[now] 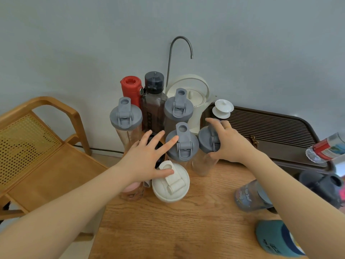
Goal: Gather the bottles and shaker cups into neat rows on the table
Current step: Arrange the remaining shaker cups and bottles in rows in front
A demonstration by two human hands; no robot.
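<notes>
From my remote seat I see both hands out over the cluster of bottles at the back of the wooden desk [186,221]. My right hand [231,144] is curled round the grey lid of a clear shaker cup [206,146], thumb on the near side, fingers over the top. That cup stands just beside another grey-lidded shaker [182,144], on its right. My left hand [147,156] is spread, fingers straight, gripping nothing: the forefinger tip touches the lid edge of that middle shaker, and the thumb rests on the cream-lidded shaker [170,182] nearest me. A dark bottle [158,146] sits mostly hidden under the left palm, and a pink-tinted cup [132,191] shows beneath the left wrist.

Behind them stand two more grey-lidded shakers, one at left [126,116] and one behind the middle one [178,109], with a red flask [131,88] and a dark-capped bottle [154,98] in the back row. Well apart, right of my right forearm, a printed tumbler [252,195] lies on the desk and a teal bottle [278,238] lies nearer me.
</notes>
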